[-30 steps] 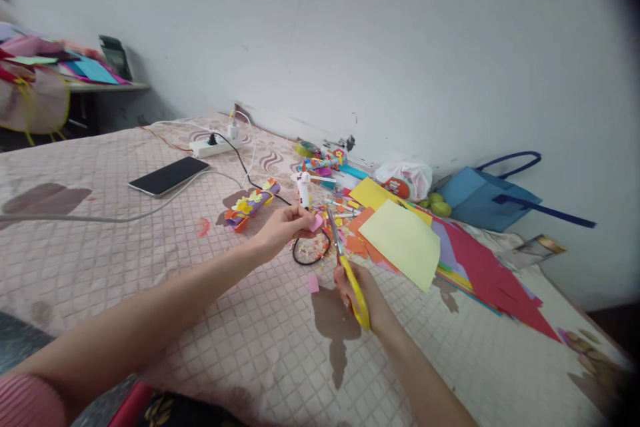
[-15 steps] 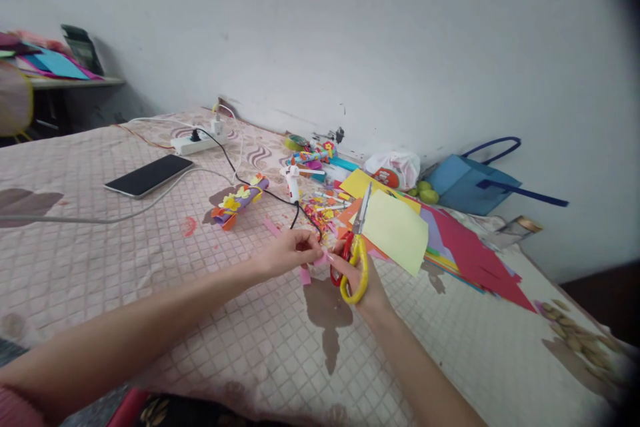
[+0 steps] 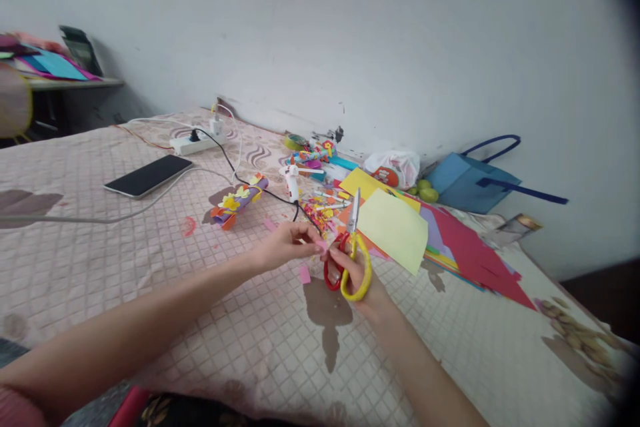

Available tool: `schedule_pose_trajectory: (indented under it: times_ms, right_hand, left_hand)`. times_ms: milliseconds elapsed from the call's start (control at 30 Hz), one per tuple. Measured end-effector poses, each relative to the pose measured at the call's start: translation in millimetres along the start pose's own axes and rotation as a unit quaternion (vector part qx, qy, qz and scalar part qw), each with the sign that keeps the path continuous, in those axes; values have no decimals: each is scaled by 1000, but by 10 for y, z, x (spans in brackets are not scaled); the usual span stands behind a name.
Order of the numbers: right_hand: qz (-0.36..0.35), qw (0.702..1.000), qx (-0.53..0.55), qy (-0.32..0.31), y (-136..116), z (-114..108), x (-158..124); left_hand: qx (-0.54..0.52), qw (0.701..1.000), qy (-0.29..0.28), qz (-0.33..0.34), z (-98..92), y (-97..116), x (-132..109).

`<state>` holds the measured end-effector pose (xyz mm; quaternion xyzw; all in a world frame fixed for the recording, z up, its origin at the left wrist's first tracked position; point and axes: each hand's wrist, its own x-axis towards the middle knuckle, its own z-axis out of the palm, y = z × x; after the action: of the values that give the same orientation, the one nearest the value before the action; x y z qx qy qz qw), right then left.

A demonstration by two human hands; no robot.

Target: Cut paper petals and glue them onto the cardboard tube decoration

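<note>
My right hand (image 3: 356, 275) grips scissors (image 3: 350, 255) with one yellow and one red handle, blades pointing up and away. My left hand (image 3: 286, 245) pinches a small pink paper piece (image 3: 321, 247) right beside the right hand's fingers. Another pink scrap (image 3: 305, 273) lies on the quilted pink cover (image 3: 150, 260) just below the hands. Behind the hands is a litter of small colourful paper cuttings (image 3: 323, 208).
A stack of coloured paper sheets (image 3: 395, 227) lies right of the hands. A glue gun (image 3: 292, 181), a decorated paper roll (image 3: 239, 200), a phone (image 3: 149, 175), a power strip (image 3: 194, 143) with cables, a blue bag (image 3: 470, 181) and a white plastic bag (image 3: 395, 167) lie around.
The scissors swung from lying low with blades forward to upright in my right hand. My left hand drew back with the pink piece to meet the right hand.
</note>
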<state>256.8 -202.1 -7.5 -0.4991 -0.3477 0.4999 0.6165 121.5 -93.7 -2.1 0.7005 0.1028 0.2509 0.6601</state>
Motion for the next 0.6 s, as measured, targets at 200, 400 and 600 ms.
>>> schedule_pose_trajectory:
  times_ms: [200,400,600]
  right_hand:
    - [-18,990,-137,42,14,-32,-25]
    - [-6,947,-321,7,-43,16,-96]
    - [-26,940,-341,-6,-68,35,-96]
  left_hand:
    - [-122,981,92,-119,-36,-17,45]
    - [-154,970,155,-108,-119,73,65]
    - [-164,968,172,-86,-207,135,80]
